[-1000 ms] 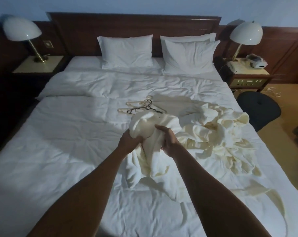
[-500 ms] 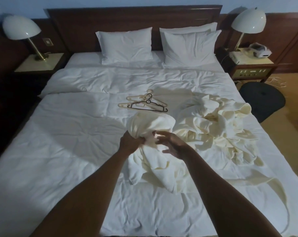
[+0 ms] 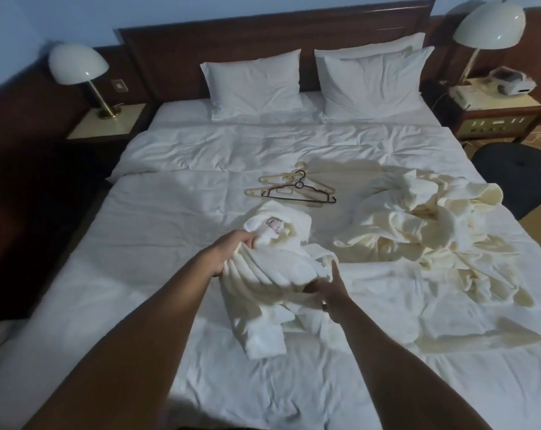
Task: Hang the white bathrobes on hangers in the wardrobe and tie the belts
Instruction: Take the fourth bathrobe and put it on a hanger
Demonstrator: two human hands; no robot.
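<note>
crumpled white bathrobe (image 3: 272,262) on bed

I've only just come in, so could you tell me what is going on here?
A person is sorting bathrobes on the bed. The left hand grips one robe near its logo, and the right hand holds a lower fold. A second heap of robes lies to the right, and the hangers wait unused beyond. Nothing is hung yet.

On the bed (image 3: 176,243) we see the hangers (image 3: 294,190) near the middle, behind the bathrobe (image 3: 272,259) bunched between our left hand (image 3: 232,252) and right hand (image 3: 328,290). A heap of robes (image 3: 433,225) lies to the right. Two pillows (image 3: 256,82) sit at the head, with a lamp (image 3: 77,72) on a table (image 3: 108,125) at each side.
</note>
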